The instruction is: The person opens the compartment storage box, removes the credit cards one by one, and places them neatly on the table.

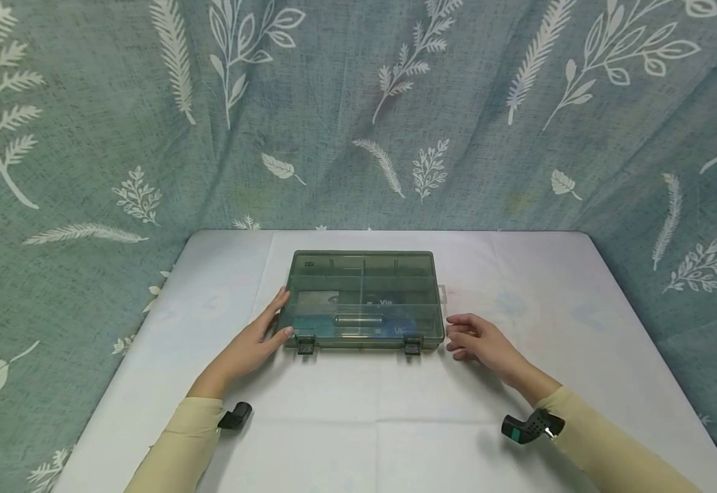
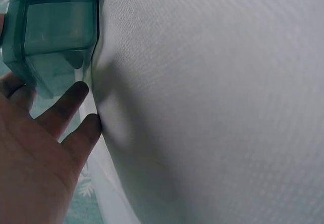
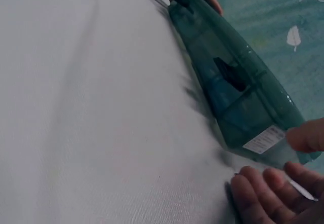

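Note:
A green see-through plastic storage box (image 1: 363, 277) with a closed lid lies flat on the table, its two dark latches facing me. Cards, partly blue, show dimly through the lid. My left hand (image 1: 248, 349) rests against the box's left side, thumb at the front left corner, fingers spread and fairly straight along the edge. Just beyond the right side is my right hand (image 1: 480, 344), its fingers loosely bent and holding nothing. In the right wrist view its thumb (image 3: 307, 135) is close to the box's end; whether it touches, I cannot tell. A white printed label (image 3: 264, 140) is on that end.
A white cloth covers the table (image 1: 358, 438). Grey-green leaf-patterned fabric (image 1: 333, 137) hangs behind it and along both sides. A small clear tab (image 1: 442, 294) sticks out at the box's right side. Each wrist wears a black camera (image 1: 532, 426).

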The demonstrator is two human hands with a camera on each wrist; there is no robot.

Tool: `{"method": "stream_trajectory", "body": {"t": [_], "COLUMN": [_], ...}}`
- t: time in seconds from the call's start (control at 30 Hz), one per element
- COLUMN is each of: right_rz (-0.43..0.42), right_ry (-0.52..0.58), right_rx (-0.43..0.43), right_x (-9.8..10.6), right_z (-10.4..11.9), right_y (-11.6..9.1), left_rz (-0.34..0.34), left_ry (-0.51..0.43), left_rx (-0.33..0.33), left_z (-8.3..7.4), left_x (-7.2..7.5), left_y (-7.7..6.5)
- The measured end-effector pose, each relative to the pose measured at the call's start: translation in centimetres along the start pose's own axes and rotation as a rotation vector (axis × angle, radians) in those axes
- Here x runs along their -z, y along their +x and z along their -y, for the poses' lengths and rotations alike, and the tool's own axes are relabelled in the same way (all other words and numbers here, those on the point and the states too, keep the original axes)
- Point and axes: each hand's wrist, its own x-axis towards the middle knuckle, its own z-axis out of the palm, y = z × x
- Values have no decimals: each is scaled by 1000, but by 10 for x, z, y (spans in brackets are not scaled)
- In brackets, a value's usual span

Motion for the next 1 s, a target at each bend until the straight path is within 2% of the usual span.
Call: {"method": "stream_trajectory", "body": {"t": [0.13,0.37,0.57,0.8,1.0], "right_rz": [-1,-12,18,17,-2], "right_ry": [-29,-195,-299,-371,-442], "right_rx": [101,253,365,371,373], "right_x": [4,5,0,-4,-5], "right_z": [-1,-5,-6,-6,-3], "right_y": [1,6,11,12,10], "left_rz": [0,-19,-24,-16,-13], "left_ry": [-15,-41,-71,-65,-67], "left_rx": [0,-8,32,66,52], "left_z": [0,1,6,5,10], "left_x": [-1,2,2,2,3], "left_y": [1,0,-2,-6,-5]}}
